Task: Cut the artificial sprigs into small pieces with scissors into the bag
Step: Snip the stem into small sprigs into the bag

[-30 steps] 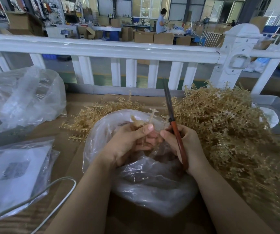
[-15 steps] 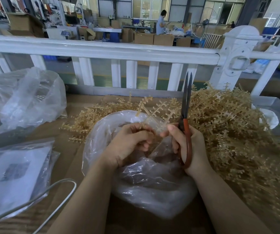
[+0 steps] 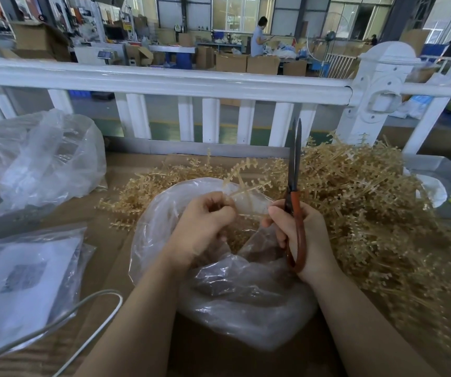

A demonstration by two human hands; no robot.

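A clear plastic bag (image 3: 235, 300) lies open in front of me on the cardboard-covered table, with cut tan bits inside. My left hand (image 3: 205, 227) pinches a tan artificial sprig (image 3: 242, 180) by its stem over the bag's mouth; its branches fan up and to the right. My right hand (image 3: 300, 235) grips the red-handled scissors (image 3: 295, 191), blades nearly closed and pointing straight up, just right of the sprig. A big heap of tan sprigs (image 3: 368, 202) fills the table to the right and behind the bag.
A white railing (image 3: 164, 80) runs along the table's far edge. Crumpled clear bags (image 3: 42, 159) sit at the far left, and a flat bag with paper inside (image 3: 20, 281) lies at the near left beside a grey cable (image 3: 83, 308). People work far behind.
The scissors swung from leaning left to upright. My left hand lifted a fresh sprig out over the bag, and its branches now stand clear above the bag's rim.
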